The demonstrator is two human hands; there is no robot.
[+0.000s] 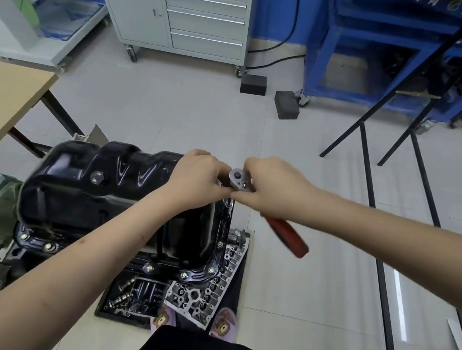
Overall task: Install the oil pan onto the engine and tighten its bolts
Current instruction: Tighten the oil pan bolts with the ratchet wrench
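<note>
Both hands worked 1 bolt: left hand [197, 176] steadied, right hand [269, 185] gripped red-handled steel ratchet [286, 236]. Glossy black stamped-steel oil pan [110, 188] sat on engine; rigid, slick, best held by flange.

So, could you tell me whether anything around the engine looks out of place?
Mostly the floor: a cylinder head and loose parts lie on a mat right at the person's slippered feet. The oil pan sits level, its visible bolts in place.

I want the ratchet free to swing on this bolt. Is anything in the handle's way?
Nothing visible blocks it: the ratchet red handle sticks out right, over bare floor, beside the oil pan; both hands grip near its head.
</note>
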